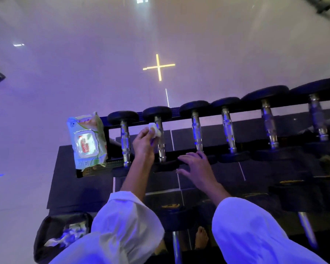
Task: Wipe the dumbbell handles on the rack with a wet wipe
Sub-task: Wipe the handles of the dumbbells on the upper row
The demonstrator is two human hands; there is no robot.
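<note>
Several black dumbbells with chrome handles lie side by side on the top tier of the rack (227, 111). My left hand (144, 143) pinches a folded white wet wipe (155, 130) against the upper part of the second dumbbell handle (161, 144) from the left. My right hand (195, 168) rests with spread fingers on the near black weight heads, just below the third dumbbell handle (197, 134). The first dumbbell handle (126, 144) stands free to the left of my left hand.
A green and white wet wipe pack (87, 141) sits on the rack's left end. A black bin (59, 235) holding crumpled used wipes stands on the floor at lower left. Lower rack tiers with more dumbbells (293, 189) lie below. A bare foot (201, 238) shows under the rack.
</note>
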